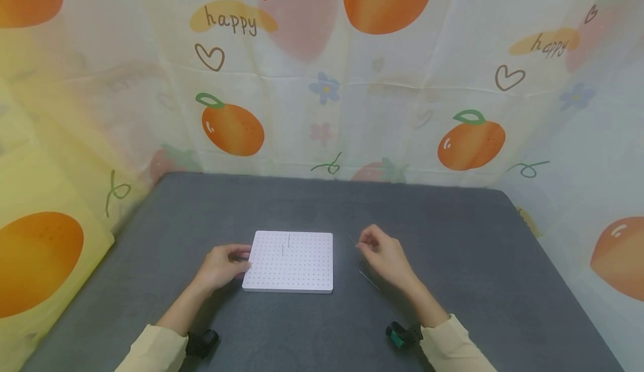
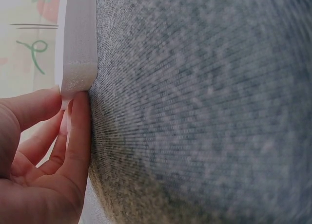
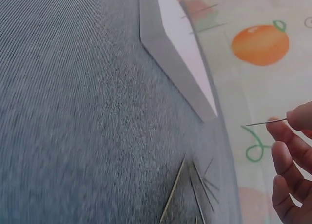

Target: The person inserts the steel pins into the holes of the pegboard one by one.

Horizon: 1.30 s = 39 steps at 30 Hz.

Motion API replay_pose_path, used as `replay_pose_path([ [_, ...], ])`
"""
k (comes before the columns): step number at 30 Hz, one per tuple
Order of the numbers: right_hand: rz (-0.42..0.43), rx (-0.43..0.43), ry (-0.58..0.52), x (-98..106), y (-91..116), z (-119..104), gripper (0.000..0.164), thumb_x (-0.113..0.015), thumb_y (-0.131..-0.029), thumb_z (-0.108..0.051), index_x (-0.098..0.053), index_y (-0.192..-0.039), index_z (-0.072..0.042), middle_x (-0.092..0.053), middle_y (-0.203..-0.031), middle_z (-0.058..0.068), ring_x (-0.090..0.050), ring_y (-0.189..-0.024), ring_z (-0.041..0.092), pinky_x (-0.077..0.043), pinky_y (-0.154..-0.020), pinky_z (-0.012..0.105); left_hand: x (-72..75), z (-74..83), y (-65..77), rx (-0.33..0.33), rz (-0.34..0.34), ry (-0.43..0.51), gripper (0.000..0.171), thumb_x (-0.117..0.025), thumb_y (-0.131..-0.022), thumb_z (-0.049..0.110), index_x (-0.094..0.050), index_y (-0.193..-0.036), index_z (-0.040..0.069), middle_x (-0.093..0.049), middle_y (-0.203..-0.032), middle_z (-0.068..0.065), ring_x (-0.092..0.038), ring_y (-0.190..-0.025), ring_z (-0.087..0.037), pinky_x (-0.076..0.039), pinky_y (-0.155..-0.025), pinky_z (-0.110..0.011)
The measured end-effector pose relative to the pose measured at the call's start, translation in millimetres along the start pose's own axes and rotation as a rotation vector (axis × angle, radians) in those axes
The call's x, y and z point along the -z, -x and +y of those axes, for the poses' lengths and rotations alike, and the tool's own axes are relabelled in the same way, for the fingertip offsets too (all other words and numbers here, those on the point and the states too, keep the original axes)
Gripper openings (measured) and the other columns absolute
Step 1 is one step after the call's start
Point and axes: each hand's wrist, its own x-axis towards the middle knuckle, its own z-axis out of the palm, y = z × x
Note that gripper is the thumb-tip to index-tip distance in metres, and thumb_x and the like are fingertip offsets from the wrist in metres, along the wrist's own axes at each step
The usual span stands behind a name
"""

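By the board (image 1: 307,265) — pin (image 3: 261,123) (pinched).

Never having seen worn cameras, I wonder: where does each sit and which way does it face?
Head: worn on the head, facing forward and down at the white board; left hand, right hand and sleeves show.
Left wrist: worn there, facing the table and board's edge; left fingers grip the board.
Right wrist: worn there, facing the board and loose pins; right fingers pinch a pin.
Shared: head and right wrist both show two standing pins.

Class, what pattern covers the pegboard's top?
Neat rows of small dots across the white pegboard, clearest in the head view.
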Motion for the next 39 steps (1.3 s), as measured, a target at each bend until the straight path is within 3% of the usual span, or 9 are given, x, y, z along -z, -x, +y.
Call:
replay_pose_path([
  [13,0.007,0.016,-0.033,-19,-7,-16,0.012,-0.067,-0.081,-0.01,-0.057,-0.083,-0.017,-0.064,-0.081,-0.004,-0.061,-0.078,0.011,-0.051,-0.071,0.032,-1.1,0.3,0.2,0.003,0.012,-0.015,0.041,-0.067,-0.08,0.007,-0.058,-0.12,0.001,-0.062,-0.105,-0.013,-0.061,-0.077,-0.015,-0.054,-0.066,-0.031],
  [39,-0.041,0.065,-0.002,-61,-25,-37,0.007,-0.063,-0.082,-0.013,-0.058,-0.083,-0.017,-0.062,-0.08,-0.005,-0.053,-0.07,0.009,-0.043,-0.062,0.023,-2.0,0.3,-0.6,0.012,0.005,-0.008,0.04,-0.067,-0.08,0.006,-0.058,-0.119,0.001,-0.062,-0.105,-0.013,-0.061,-0.076,-0.015,-0.054,-0.066,-0.031],
])
